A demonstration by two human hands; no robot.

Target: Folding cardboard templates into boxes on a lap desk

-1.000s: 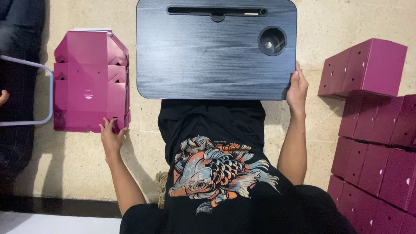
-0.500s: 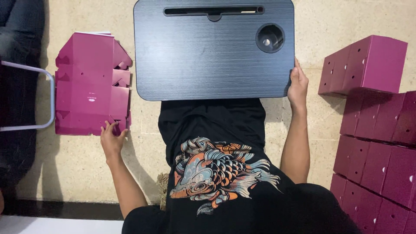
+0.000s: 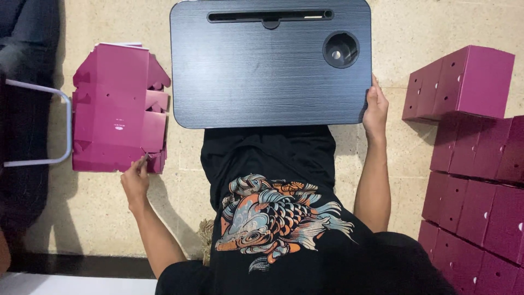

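Observation:
My left hand (image 3: 135, 179) reaches to the near corner of a stack of flat, unfolded magenta cardboard boxes (image 3: 117, 106) on the floor at the left. Its fingertips pinch the corner of the top sheet. My right hand (image 3: 375, 106) grips the right edge of a dark blue-grey lap desk (image 3: 262, 71) that rests in front of my body. The desk has a long slot at its far edge and a round cup recess (image 3: 340, 49) at its far right. I wear a black shirt with a fish print.
Assembled magenta boxes (image 3: 469, 82) are stacked on the right, with more piled below them (image 3: 480, 207). A white metal bar (image 3: 64, 128) and a dark seat stand at the far left. The floor is beige stone tile (image 3: 98, 218).
My left hand has slid slightly back toward the near corner of the flat box stack. My right hand stays on the lap desk's edge. The view has shifted a little.

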